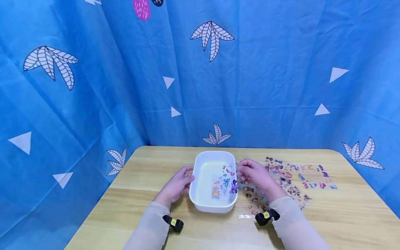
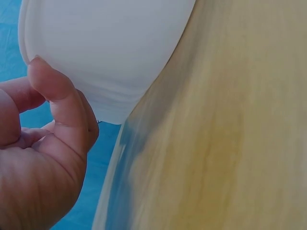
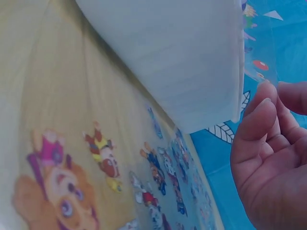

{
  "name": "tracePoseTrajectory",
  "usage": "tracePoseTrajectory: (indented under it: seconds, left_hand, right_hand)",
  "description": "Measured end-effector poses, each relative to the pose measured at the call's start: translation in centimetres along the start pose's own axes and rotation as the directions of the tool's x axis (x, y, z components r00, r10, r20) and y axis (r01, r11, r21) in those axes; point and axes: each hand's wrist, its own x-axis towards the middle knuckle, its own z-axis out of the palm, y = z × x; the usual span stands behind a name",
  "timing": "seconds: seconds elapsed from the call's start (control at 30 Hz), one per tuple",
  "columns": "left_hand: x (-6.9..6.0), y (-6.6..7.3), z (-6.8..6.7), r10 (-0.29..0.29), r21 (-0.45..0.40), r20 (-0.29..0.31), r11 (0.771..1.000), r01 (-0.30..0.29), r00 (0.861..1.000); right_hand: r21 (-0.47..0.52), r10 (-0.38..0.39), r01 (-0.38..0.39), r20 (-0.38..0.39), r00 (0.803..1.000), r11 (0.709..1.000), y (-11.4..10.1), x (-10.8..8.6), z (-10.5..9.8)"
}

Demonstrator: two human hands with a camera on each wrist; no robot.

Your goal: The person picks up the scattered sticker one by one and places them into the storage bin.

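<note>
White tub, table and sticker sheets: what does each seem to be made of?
Tub: probably plastic, with smooth, satin-looking walls and a rounded rim.
Table: wood or wood-look laminate, judging by its pale streaked grain; which one is unclear.
Sticker sheets: likely thin clear plastic film, since the table shows through.

A white, round-cornered tub (image 1: 213,208) stands upright on the bench (image 1: 140,173); a clear, colourfully printed sticker sheet (image 1: 226,182), pinched at its edge, reaches over the tub's right side.
</note>
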Motion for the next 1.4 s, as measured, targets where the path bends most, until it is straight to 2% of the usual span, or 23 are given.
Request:
tracePoseTrajectory:
  seconds: [0.2, 0.4, 0.63, 0.77, 1.0, 1.17, 1.4]
  left_hand:
    - [0.3, -0.1, 0.1, -0.019, -0.003, 0.014, 1.0, 0.019, 1.0]
    - [0.4, -0.2, -0.1, 0.001, -0.018, 0.021, 1.0, -0.001, 1.0]
    - [0.5, -0.2, -0.4, -0.018, -0.025, 0.03, 1.0, 0.019, 0.999]
    - [0.5, -0.2, -0.4, -0.009, -0.034, 0.03, 0.999, 0.01, 1.0]
    - [0.4, -0.3, -0.4, -0.003, -0.048, 0.037, 0.999, 0.005, 0.999]
    - [0.5, -0.3, -0.4, 0.022, -0.05, 0.045, 0.999, -0.02, 0.999]
    - [0.4, -0.3, -0.4, 0.001, -0.052, 0.039, 0.999, 0.001, 0.999]
  right_hand:
    - [-0.001, 0.029, -0.029, -0.018, 0.999, 1.0, 0.6, -0.1, -0.3]
    - [0.0, 0.007, -0.007, -0.018, 1.0, 1.0, 0.7, 0.1, -0.1]
    - [-0.039, 0.001, -0.001, -0.019, 1.0, 0.999, 0.5, 0.1, -0.3]
    - [-0.049, 0.006, -0.007, -0.031, 1.0, 0.999, 0.4, 0.1, -0.6]
    - [-0.042, -0.008, 0.007, -0.032, 0.999, 0.999, 0.5, -0.1, -1.4]
    - [-0.057, -0.021, 0.018, -0.04, 0.999, 0.998, 0.3, -0.1, -2.4]
    - [-0.018, -0.013, 0.013, -0.027, 1.0, 1.0, 0.4, -0.1, -4.2]
